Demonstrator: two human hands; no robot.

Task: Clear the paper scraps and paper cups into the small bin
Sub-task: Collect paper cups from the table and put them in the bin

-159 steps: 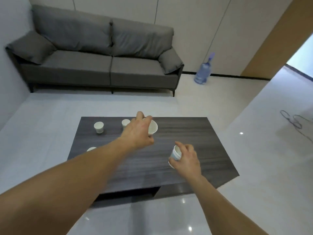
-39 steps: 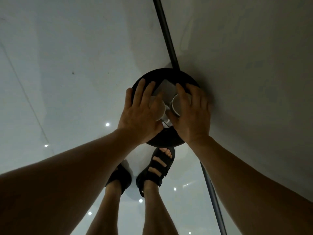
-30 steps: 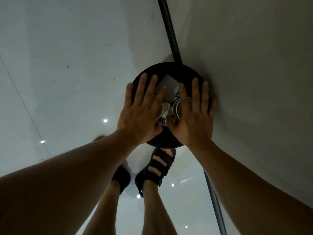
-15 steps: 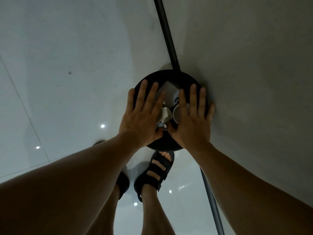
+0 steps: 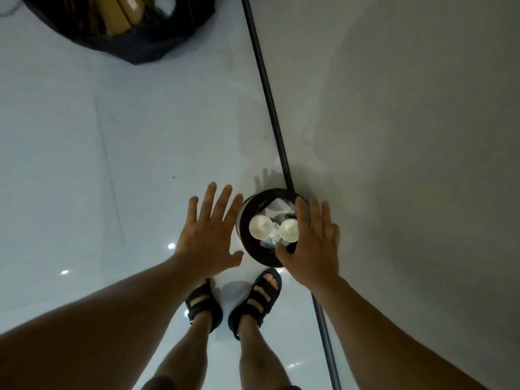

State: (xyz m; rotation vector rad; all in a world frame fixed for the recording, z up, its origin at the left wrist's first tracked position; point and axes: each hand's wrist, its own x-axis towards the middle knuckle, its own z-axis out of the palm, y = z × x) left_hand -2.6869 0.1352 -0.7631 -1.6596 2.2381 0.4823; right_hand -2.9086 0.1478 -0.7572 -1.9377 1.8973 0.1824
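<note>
On the pale floor (image 5: 112, 136), against the wall (image 5: 422, 136), the small black bin (image 5: 243, 216) stood upright, mouth up. Flanking its rim, the left hand (image 5: 209, 237) and right hand (image 5: 312, 249) were spread flat, holding nothing. Inside, two paper cups (image 5: 260, 227) stood side by side, mouths up, over paper scraps (image 5: 274, 208).

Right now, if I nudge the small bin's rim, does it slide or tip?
Probably slides: the small bin stands on glossy floor. Likely light, since only paper cups and paper scraps show inside. Tipping rightward seems unlikely; it sits by the wall.
</note>
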